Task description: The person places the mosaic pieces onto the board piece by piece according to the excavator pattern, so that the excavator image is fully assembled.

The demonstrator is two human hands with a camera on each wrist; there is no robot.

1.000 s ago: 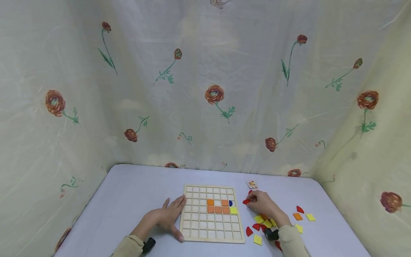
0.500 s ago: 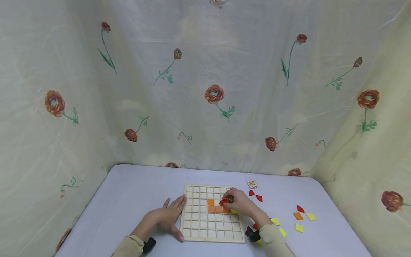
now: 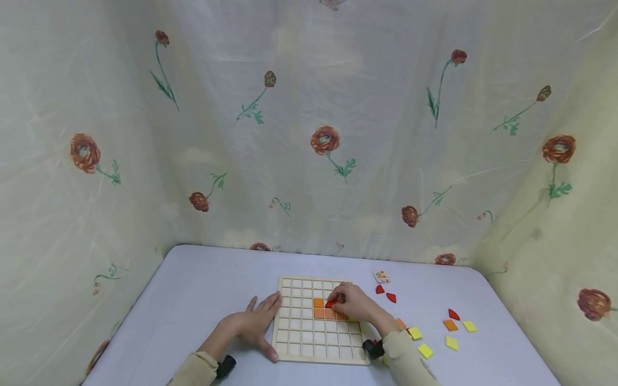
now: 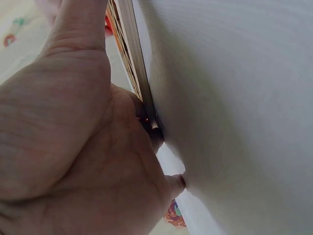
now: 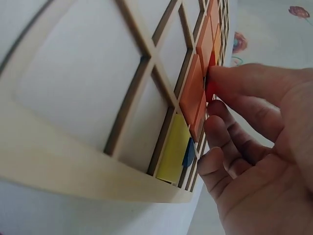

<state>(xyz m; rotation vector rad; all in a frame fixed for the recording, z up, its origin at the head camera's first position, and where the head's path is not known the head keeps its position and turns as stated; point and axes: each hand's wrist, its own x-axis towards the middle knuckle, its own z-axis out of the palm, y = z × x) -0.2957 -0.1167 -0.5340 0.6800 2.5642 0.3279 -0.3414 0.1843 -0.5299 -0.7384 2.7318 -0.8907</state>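
Note:
A wooden grid board (image 3: 295, 338) lies on the table, with orange squares (image 3: 318, 313) in some of its cells. My right hand (image 3: 356, 303) is over the board and pinches a red quarter-circle tile (image 3: 330, 303) between thumb and finger, at a cell beside the orange square. In the right wrist view, a yellow square (image 5: 173, 149) and a dark blue half-round piece (image 5: 189, 152) sit in cells near the board's edge. With fingers spread, my left hand (image 3: 251, 326) rests on the table against the board's left side; its thumb is near the lower left corner.
To the board's right lie loose red quarter-circle tiles (image 3: 391, 297), yellow squares (image 3: 425, 351) and orange squares (image 3: 450, 325). A small printed card (image 3: 382, 276) lies behind them. Some tiles are partly hidden under the right forearm. A flowered curtain (image 3: 299, 225) stands behind the table.
My right hand took the red quarter-circle tile from the table right of the board and moved left over the grid, slightly further left in the last half second. The left hand stays put.

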